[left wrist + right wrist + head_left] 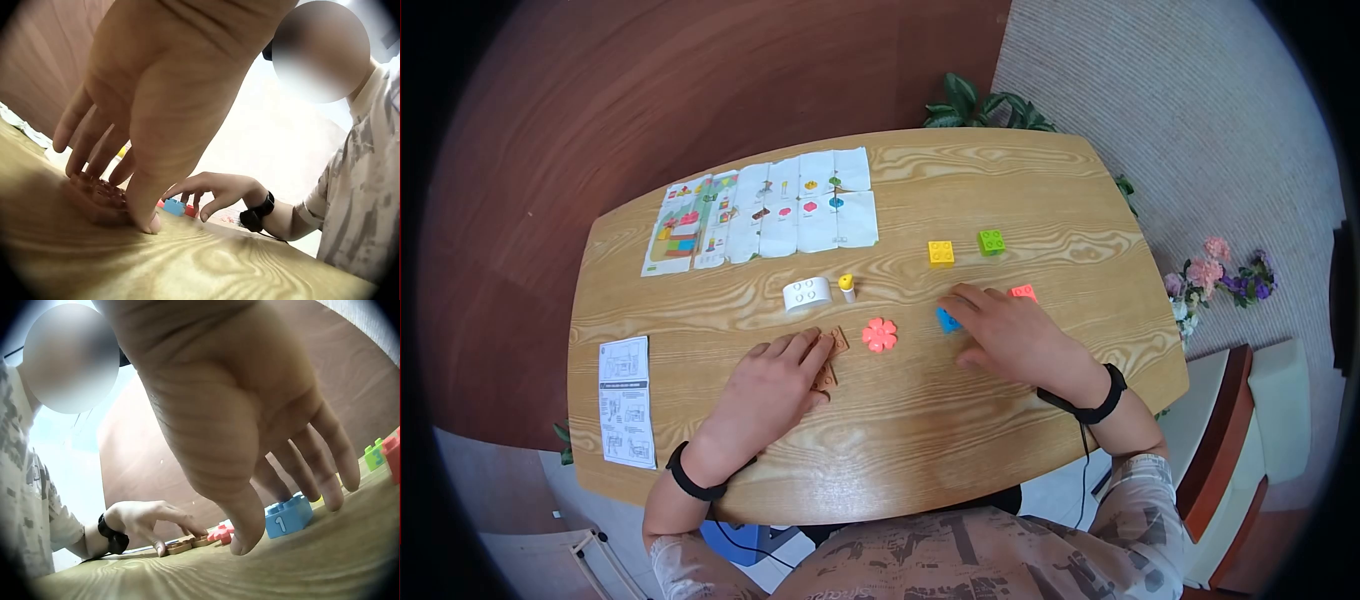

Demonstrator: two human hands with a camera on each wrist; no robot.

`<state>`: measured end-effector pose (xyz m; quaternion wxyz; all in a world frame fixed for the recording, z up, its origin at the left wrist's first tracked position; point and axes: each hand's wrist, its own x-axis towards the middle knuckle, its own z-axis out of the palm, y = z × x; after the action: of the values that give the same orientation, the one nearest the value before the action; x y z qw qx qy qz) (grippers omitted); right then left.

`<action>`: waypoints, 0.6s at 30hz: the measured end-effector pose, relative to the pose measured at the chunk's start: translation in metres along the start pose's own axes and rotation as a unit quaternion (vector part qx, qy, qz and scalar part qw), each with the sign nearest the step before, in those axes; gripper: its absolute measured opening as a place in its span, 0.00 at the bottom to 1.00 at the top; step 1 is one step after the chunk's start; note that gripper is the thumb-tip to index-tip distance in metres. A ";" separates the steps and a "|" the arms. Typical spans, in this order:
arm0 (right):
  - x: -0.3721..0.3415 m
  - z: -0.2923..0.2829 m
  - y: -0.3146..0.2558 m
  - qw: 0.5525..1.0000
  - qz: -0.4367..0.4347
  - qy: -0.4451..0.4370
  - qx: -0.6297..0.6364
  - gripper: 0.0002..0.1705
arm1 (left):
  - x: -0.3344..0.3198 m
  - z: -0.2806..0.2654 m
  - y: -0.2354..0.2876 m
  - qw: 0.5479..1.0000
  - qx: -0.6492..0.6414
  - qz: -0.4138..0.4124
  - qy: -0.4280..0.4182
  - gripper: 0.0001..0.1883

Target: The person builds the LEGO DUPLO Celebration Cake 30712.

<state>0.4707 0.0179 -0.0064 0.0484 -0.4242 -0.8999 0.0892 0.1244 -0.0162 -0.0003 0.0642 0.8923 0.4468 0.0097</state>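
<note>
My left hand rests over a brown studded toy piece lying on the table. Its fingertips touch the studs, while the thumb tip lies at the near side; part of the piece is hidden under the fingers. Over a blue building brick marked with a 1, my right hand spreads loosely bent fingers. Its thumb stands apart from the brick. A coral flower-shaped piece lies between the hands. Just beyond the right hand, a red brick is partly covered by it.
Past the left hand stand a white curved brick and a white peg with a yellow top. Yellow and green bricks sit farther back. A picture instruction sheet lies at the back left, a printed leaflet at the left edge.
</note>
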 end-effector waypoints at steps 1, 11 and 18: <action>0.001 0.000 0.000 1.000 0.002 0.002 -0.001 0.41 | 0.001 0.002 -0.001 1.000 0.002 0.003 0.005 0.41; 0.008 0.007 0.000 1.000 -0.007 0.015 -0.022 0.28 | 0.003 0.005 -0.003 1.000 0.005 0.008 0.017 0.39; 0.010 0.014 0.002 0.999 -0.015 0.017 -0.036 0.27 | 0.003 0.003 -0.001 0.999 0.012 0.022 0.037 0.37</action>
<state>0.4638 0.0247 -0.0207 0.0491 -0.4140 -0.9077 0.0487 0.1257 -0.0130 -0.0040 0.0364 0.9015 0.4296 0.0386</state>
